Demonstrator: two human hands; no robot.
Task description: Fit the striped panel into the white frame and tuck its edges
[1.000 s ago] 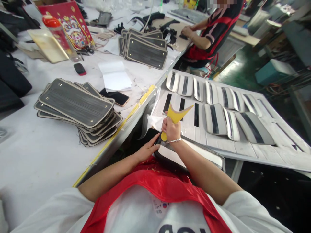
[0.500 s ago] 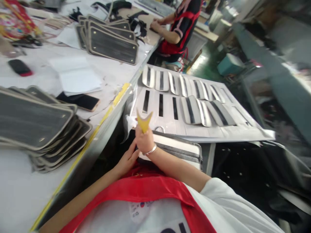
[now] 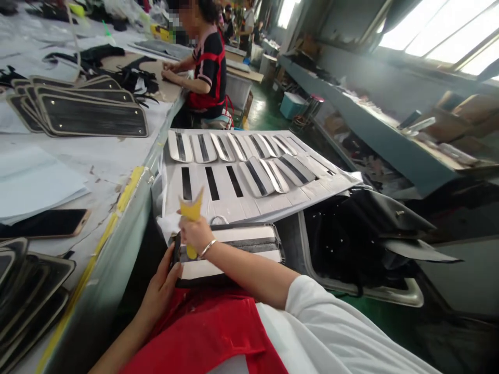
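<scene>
A black-edged panel with white and dark stripes (image 3: 249, 251) lies across my lap. My left hand (image 3: 166, 278) grips its left end, with the thumb over the edge and the fingers partly hidden. Wrapped round a yellow forked tool (image 3: 191, 209), my right hand (image 3: 196, 235) is over the panel's left part. The tool's two prongs point up and away from me, and its lower end shows below my fist. Just beyond the panel, a white board (image 3: 249, 208) carries two rows of striped pieces (image 3: 255, 176).
Stacked dark panels (image 3: 93, 115) and a phone (image 3: 47, 222) are on the left table, edged with yellow tape (image 3: 130, 189). A person (image 3: 208, 72) sits at its far end. Black material (image 3: 351, 244) lies at the right, below a long bench (image 3: 362, 122).
The view has swung up and to the right, showing more of the room. My right hand still holds the yellow tool; more of the striped panel now shows beneath it.
</scene>
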